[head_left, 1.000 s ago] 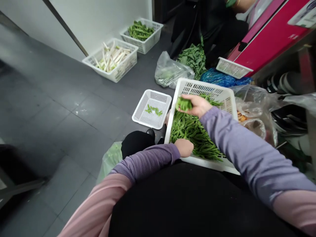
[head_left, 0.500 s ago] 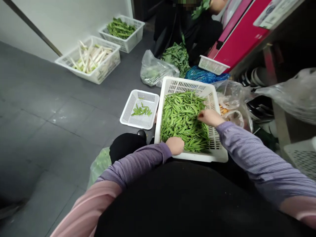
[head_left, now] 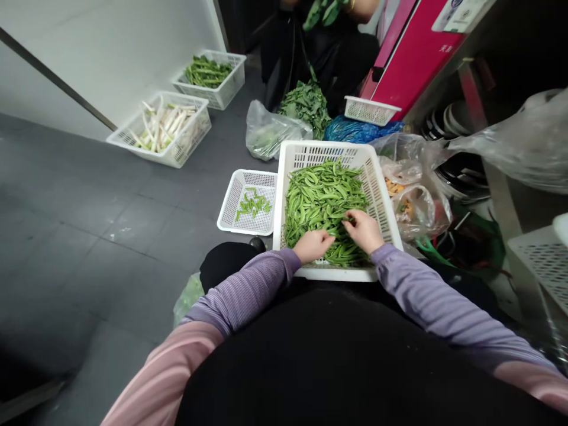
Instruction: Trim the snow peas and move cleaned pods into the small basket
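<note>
A large white basket (head_left: 337, 273) stands in front of me, with many green pea pods (head_left: 317, 195) heaped in it. My left hand (head_left: 313, 246) is closed over the near left part of the heap; what its fingers hold is too small to tell. Close to its right, my right hand (head_left: 362, 229) is pinched at the pods, and what lies between its fingertips cannot be made out. A smaller white basket (head_left: 225, 207) on the floor, left of the large one, holds some small green pieces (head_left: 254, 204).
Baskets of white-stemmed vegetables (head_left: 202, 125) and green stalks (head_left: 233, 94) stand back left. A person with leaves crouches behind leafy greens (head_left: 306, 106). Plastic bags (head_left: 419, 207) lie to the right, near a pink cabinet (head_left: 406, 65).
My right hand has moved down and left, closer to my left hand, which has risen slightly over the pods. The camera view has shifted.
</note>
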Demonstrator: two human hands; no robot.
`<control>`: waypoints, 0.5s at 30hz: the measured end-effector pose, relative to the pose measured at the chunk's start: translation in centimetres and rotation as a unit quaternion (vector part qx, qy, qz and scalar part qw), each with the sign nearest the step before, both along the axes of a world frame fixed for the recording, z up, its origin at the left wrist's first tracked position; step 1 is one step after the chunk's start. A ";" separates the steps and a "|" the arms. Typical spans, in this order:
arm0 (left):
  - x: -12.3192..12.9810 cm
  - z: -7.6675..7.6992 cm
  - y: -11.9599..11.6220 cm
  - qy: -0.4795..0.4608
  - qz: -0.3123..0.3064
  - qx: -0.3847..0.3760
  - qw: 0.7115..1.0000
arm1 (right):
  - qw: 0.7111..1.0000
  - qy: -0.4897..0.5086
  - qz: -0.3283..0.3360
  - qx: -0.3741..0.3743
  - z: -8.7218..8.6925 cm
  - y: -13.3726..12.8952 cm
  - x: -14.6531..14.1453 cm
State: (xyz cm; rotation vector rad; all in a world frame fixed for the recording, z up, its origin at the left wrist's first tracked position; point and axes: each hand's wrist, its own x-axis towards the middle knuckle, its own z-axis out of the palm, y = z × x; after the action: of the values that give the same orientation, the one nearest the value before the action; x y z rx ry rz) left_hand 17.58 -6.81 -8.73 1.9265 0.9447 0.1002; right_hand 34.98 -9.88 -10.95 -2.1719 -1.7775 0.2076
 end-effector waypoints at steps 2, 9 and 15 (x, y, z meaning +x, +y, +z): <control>0.1 0.6 0.1 -0.055 0.029 -0.115 0.991 | 0.994 -0.063 0.086 0.002 1.1 -1.7 -1.2; -0.3 1.4 -0.1 -0.133 0.060 -0.286 0.947 | 0.976 -0.187 0.098 -0.047 2.8 -3.9 -4.1; -0.8 1.7 -0.2 -0.172 0.062 -0.364 0.913 | 0.968 -0.213 0.096 -0.094 4.3 -4.0 -4.4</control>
State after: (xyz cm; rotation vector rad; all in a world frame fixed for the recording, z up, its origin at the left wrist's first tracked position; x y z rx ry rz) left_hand 16.81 -7.02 -7.05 1.1109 0.7223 0.1345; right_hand 30.55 -13.93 -6.65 -2.3020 -2.2914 -0.0576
